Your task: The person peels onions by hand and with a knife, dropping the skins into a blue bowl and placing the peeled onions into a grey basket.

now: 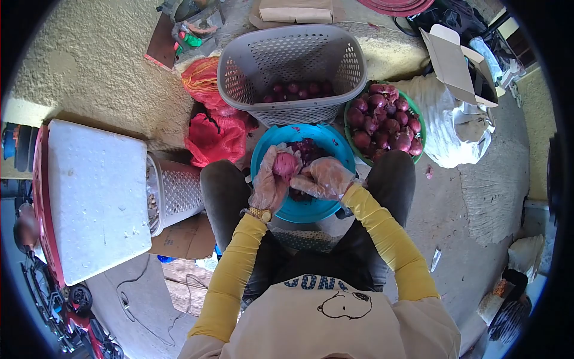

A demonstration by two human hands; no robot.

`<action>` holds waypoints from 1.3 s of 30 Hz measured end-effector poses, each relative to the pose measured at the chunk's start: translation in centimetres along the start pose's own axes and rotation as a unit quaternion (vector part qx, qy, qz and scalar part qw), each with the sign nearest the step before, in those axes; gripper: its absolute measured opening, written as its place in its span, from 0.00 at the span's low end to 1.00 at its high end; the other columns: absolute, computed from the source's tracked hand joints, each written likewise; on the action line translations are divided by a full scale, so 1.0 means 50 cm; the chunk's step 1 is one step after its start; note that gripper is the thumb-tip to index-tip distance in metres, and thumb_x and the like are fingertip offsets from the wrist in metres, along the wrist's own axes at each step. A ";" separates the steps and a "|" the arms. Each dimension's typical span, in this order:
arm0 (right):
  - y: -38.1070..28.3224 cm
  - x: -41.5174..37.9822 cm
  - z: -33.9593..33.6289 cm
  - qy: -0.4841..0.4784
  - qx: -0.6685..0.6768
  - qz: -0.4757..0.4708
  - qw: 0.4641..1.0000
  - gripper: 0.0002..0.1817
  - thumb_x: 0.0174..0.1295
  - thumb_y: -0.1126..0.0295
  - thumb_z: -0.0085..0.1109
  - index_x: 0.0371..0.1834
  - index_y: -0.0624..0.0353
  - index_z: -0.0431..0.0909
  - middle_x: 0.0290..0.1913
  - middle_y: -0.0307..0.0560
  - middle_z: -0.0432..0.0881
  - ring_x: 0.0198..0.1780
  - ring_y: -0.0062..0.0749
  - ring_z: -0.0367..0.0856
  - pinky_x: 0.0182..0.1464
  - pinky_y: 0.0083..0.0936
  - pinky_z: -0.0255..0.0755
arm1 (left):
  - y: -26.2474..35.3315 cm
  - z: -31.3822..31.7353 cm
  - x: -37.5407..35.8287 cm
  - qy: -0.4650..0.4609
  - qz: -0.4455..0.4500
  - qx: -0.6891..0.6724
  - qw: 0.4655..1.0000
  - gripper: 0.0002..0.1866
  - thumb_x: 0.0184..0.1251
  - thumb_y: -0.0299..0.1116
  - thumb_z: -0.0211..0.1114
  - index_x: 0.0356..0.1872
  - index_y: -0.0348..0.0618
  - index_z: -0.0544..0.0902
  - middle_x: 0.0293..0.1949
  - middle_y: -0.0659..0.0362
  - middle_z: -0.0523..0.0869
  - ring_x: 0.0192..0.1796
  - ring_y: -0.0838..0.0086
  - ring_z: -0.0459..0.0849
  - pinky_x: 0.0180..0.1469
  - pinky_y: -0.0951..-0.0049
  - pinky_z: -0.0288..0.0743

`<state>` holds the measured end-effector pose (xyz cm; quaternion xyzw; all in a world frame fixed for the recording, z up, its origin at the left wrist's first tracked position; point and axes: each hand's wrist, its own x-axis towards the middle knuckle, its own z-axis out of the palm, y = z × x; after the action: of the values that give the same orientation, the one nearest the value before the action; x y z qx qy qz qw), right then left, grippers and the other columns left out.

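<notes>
Over a blue basin (269, 206) between the knees, my left hand (272, 182), in a clear plastic glove, holds a red onion (285, 164). My right hand (327, 178), gloved too, is just to the right of the onion with its fingers bent inward; whether they grip anything is too small to tell. Dark purple onion skins (308, 149) lie in the basin. Behind it stands a grey perforated basket (293, 45) with several onions (293, 88) at its bottom. A green basin (423, 134) heaped with red onions (391, 125) is at the right.
Red mesh sacks (218, 137) lie left of the basket. A white foam board (98, 200) and another perforated basket (179, 191) are at the left. To the right are a white sack (442, 125) and an open carton (451, 63). A motorcycle (86, 323) stands at the lower left.
</notes>
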<state>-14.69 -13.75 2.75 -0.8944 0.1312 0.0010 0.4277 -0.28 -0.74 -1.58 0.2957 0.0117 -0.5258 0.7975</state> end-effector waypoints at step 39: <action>0.050 -0.008 0.019 0.130 -0.182 0.063 0.973 0.34 0.63 0.32 0.60 0.25 0.57 0.87 0.25 0.55 0.84 0.33 0.54 0.85 0.38 0.48 0.77 | 0.025 -0.030 0.003 0.111 0.026 -0.096 0.989 0.22 0.76 0.42 0.66 0.58 0.33 0.74 0.54 0.45 0.80 0.59 0.47 0.81 0.63 0.45 0.82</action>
<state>-15.56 -14.43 0.28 -0.9395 0.2390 -0.0649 0.2365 1.26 0.21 -2.28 0.2749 0.1431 -0.4651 0.8293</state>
